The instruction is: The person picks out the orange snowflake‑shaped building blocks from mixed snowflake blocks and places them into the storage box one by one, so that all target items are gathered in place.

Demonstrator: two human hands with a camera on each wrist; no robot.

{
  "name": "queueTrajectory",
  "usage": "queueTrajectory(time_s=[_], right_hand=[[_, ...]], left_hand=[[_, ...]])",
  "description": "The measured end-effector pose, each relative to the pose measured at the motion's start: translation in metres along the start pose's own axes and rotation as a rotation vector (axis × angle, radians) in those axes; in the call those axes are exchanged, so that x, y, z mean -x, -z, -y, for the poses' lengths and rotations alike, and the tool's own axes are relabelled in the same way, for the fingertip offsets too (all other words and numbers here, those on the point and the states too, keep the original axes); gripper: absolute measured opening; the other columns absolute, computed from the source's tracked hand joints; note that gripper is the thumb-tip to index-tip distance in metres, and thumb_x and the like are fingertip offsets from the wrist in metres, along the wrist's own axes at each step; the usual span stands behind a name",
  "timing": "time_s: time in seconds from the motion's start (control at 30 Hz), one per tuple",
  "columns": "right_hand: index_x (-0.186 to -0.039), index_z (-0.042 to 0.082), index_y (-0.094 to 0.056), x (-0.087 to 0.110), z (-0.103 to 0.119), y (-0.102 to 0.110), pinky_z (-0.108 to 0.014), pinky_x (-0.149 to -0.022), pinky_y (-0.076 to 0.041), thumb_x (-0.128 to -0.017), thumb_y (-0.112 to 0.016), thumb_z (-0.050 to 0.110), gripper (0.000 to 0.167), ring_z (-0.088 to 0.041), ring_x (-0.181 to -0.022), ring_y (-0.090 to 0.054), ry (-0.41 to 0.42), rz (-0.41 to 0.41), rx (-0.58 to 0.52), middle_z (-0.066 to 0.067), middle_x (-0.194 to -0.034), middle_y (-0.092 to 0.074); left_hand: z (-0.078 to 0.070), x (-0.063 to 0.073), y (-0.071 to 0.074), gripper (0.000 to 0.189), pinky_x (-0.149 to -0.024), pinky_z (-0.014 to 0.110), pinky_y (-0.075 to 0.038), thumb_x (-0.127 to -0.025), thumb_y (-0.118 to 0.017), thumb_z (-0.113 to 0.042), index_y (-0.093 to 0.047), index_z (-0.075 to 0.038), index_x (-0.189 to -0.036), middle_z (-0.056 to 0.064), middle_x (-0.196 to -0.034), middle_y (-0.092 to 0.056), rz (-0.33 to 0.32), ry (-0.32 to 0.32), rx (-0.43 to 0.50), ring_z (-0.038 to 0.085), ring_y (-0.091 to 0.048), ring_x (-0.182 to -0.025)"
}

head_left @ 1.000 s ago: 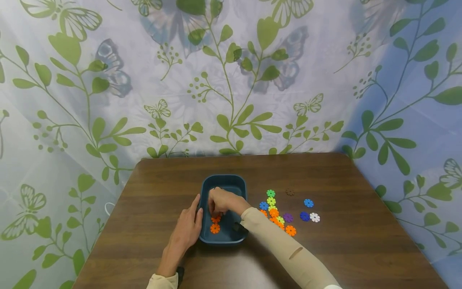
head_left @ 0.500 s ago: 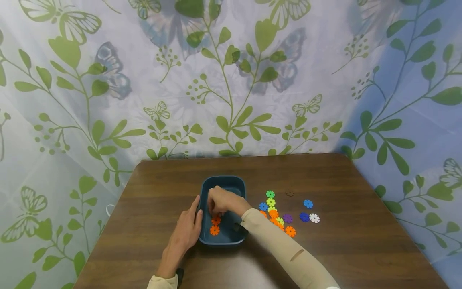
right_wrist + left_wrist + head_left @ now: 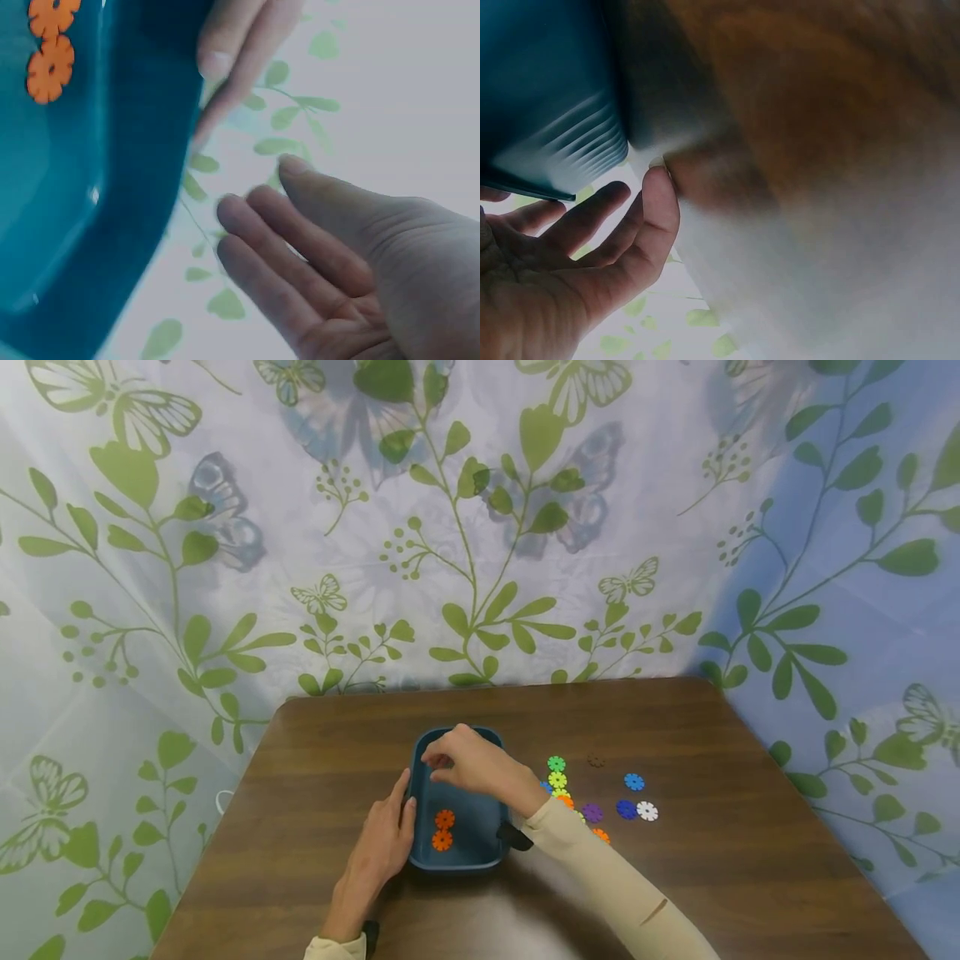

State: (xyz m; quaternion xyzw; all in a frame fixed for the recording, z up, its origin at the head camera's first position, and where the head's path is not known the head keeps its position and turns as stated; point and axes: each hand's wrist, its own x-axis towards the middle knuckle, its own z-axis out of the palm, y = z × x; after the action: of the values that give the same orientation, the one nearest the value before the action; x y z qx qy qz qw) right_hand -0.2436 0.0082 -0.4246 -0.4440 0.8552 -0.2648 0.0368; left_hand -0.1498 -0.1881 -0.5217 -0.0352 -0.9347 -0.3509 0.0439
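A dark blue rectangular bin sits on the table. Two orange notched discs lie inside it, one in front of the other, near its left wall. My left hand rests against the bin's left side with its fingers extended along the rim. In the left wrist view its fingertips are right by the bin's edge. My right hand hovers over the far part of the bin, fingers loosely bent. The right wrist view shows nothing between that hand's thumb and fingers.
Several more notched discs lie to the right of the bin: green, yellow-green, purple, dark blue, light blue, white, brown and orange. My right forearm overlaps some of them. A leaf-patterned curtain hangs behind the table.
My right hand has risen from the bin's floor and its fingers have loosened, uncovering both orange discs. The left hand stays at the bin's side.
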Motion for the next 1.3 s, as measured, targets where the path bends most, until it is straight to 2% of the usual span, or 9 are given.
queueTrajectory(time_s=[0.13, 0.33, 0.5, 0.6, 0.7, 0.83, 1.07, 1.17, 1.3], right_hand=[[-0.135, 0.005, -0.074, 0.016, 0.007, 0.016, -0.034, -0.096, -0.059, -0.099, -0.079, 0.011, 0.037, -0.024, -0.115, -0.074, 0.027, -0.102, 0.044, -0.011, -0.130, -0.076], [-0.144, 0.002, -0.067, 0.043, 0.010, 0.040, -0.037, -0.098, -0.059, -0.097, -0.081, 0.010, 0.049, -0.028, -0.124, -0.072, 0.099, -0.315, 0.103, -0.015, -0.140, -0.070], [-0.147, 0.002, -0.064, 0.069, 0.008, 0.056, -0.042, -0.099, -0.059, -0.096, -0.084, 0.014, 0.056, -0.032, -0.127, -0.069, 0.076, -0.450, 0.139, -0.017, -0.147, -0.065], [-0.146, 0.002, -0.066, 0.087, 0.002, 0.062, -0.046, -0.101, -0.058, -0.094, -0.086, 0.015, 0.057, -0.034, -0.130, -0.067, 0.045, -0.504, 0.160, -0.017, -0.148, -0.065], [-0.144, 0.001, -0.067, 0.103, -0.006, 0.064, -0.049, -0.102, -0.057, -0.092, -0.088, 0.014, 0.057, -0.036, -0.131, -0.066, 0.006, -0.520, 0.176, -0.018, -0.146, -0.065], [-0.141, 0.000, -0.069, 0.123, -0.021, 0.063, -0.052, -0.102, -0.056, -0.092, -0.087, 0.014, 0.054, -0.036, -0.129, -0.067, -0.068, -0.493, 0.180, -0.017, -0.144, -0.068], [-0.139, -0.003, -0.070, 0.149, -0.043, 0.053, -0.052, -0.098, -0.058, -0.090, -0.088, 0.008, 0.053, -0.037, -0.119, -0.073, -0.187, -0.453, 0.137, -0.019, -0.136, -0.072], [-0.137, -0.004, -0.071, 0.159, -0.049, 0.048, -0.051, -0.093, -0.060, -0.090, -0.088, 0.005, 0.051, -0.034, -0.105, -0.077, -0.217, -0.438, 0.139, -0.020, -0.133, -0.073], [-0.134, -0.004, -0.073, 0.171, -0.053, 0.040, -0.050, -0.091, -0.061, -0.089, -0.088, 0.005, 0.049, -0.026, -0.086, -0.076, -0.266, -0.411, 0.138, -0.021, -0.130, -0.074]], left_hand=[[0.000, 0.001, -0.001, 0.056, -0.108, 0.062, -0.049, -0.116, -0.049, -0.018, -0.035, -0.001, -0.167, 0.023, -0.141, -0.067, -0.014, -0.021, 0.005, 0.035, -0.068, -0.116], [0.000, 0.001, 0.000, 0.056, -0.106, 0.059, -0.052, -0.116, -0.050, -0.018, -0.036, -0.002, -0.167, 0.020, -0.128, -0.070, -0.017, -0.017, 0.009, 0.027, -0.066, -0.101], [-0.001, 0.001, -0.002, 0.057, -0.110, 0.061, -0.048, -0.116, -0.050, -0.019, -0.034, -0.003, -0.168, 0.022, -0.139, -0.066, -0.001, 0.004, 0.015, 0.029, -0.065, -0.105], [-0.001, 0.001, -0.002, 0.057, -0.110, 0.060, -0.049, -0.116, -0.050, -0.019, -0.034, -0.003, -0.168, 0.022, -0.136, -0.067, 0.002, 0.001, 0.022, 0.028, -0.065, -0.103], [-0.001, 0.000, -0.002, 0.057, -0.109, 0.060, -0.049, -0.116, -0.050, -0.018, -0.034, -0.003, -0.168, 0.022, -0.134, -0.067, -0.002, -0.006, 0.018, 0.029, -0.066, -0.103], [0.000, 0.000, 0.000, 0.057, -0.109, 0.060, -0.050, -0.116, -0.050, -0.018, -0.033, -0.003, -0.168, 0.022, -0.136, -0.067, -0.005, -0.008, 0.012, 0.029, -0.066, -0.104], [0.001, -0.001, 0.000, 0.057, -0.106, 0.059, -0.052, -0.116, -0.049, -0.017, -0.033, -0.003, -0.168, 0.018, -0.120, -0.069, -0.005, -0.018, 0.011, 0.026, -0.064, -0.096], [0.002, -0.001, 0.000, 0.057, -0.107, 0.058, -0.052, -0.116, -0.049, -0.017, -0.033, -0.003, -0.168, 0.018, -0.122, -0.070, -0.004, -0.020, 0.015, 0.025, -0.065, -0.096], [0.001, -0.002, -0.001, 0.057, -0.110, 0.060, -0.049, -0.116, -0.048, -0.019, -0.031, -0.003, -0.169, 0.021, -0.136, -0.067, 0.010, -0.009, 0.017, 0.027, -0.066, -0.102]])
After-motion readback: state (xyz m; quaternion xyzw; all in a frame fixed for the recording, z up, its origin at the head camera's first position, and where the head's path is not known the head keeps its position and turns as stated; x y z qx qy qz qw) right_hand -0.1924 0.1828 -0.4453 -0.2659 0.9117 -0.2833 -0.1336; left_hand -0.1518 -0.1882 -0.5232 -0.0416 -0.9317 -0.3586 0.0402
